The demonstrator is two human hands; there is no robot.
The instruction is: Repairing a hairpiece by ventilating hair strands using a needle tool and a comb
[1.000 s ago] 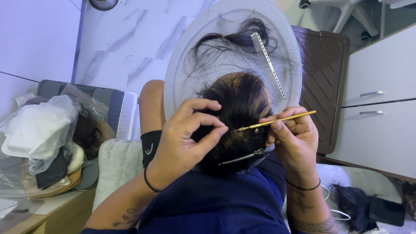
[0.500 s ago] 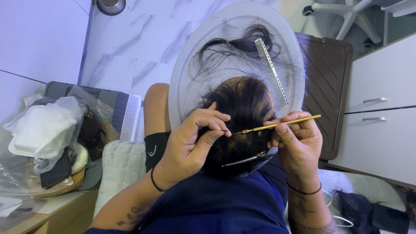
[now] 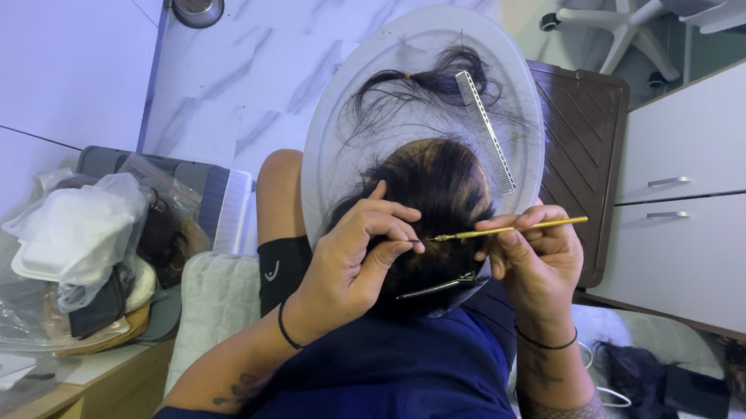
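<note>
A dark wig rests on a white oval board over my lap. My left hand presses on the wig's left side and pinches a strand of its hair between thumb and fingers. My right hand grips a thin gold needle tool, whose tip points left into the hair beside my left fingertips. A silver hair clip is fastened in the wig below the tool. On the board beyond the wig lie a grey comb and a tied bunch of loose hair.
White drawers stand at the right, with a brown slatted panel beside the board. At the left, a wooden table carries plastic bags and a white foam box. A metal bowl and a chair base sit on the marble floor.
My left fingers have curled down from the top of the wig and closed on a strand by the tool's tip. The right hand and tool shifted only slightly.
</note>
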